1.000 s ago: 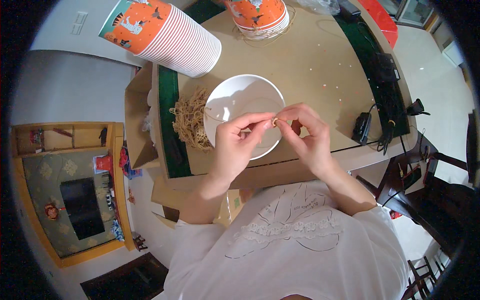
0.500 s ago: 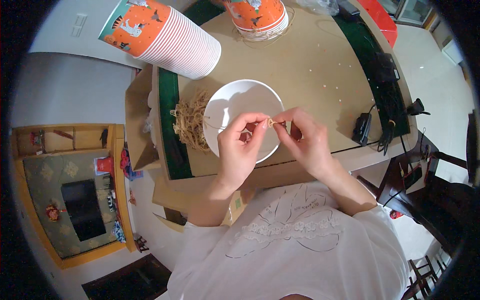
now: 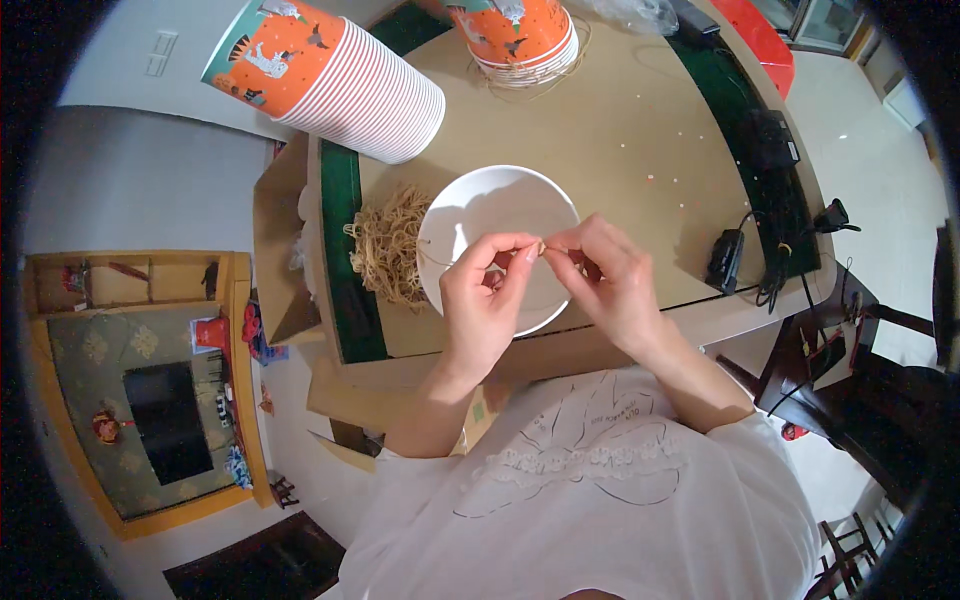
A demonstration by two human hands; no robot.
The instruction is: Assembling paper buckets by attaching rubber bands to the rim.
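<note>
My left hand point(image 3: 487, 295) and my right hand point(image 3: 612, 285) meet fingertip to fingertip above a white round paper tub point(image 3: 480, 195). Both pinch a thin piece of tan twine point(image 3: 542, 247), with a small knot or loop of it showing between the fingertips. From my left hand a loose strand runs over the tub's left rim. Just left of the tub lies a tangled heap of the same twine point(image 3: 388, 250). What lies under my curled fingers is hidden.
A tall leaning stack of orange paper tubs point(image 3: 375, 95) stands at the table's far left. Behind the white tub is a shorter orange stack point(image 3: 520, 45) with twine around it. Black adapters and cables point(image 3: 728, 260) lie along the right edge. A cardboard box point(image 3: 285, 240) is on the left.
The twine loop between my fingertips looks smaller and tighter. My hands have hardly moved; the tub, twine heap and stacks appear shifted slightly right and down in the picture.
</note>
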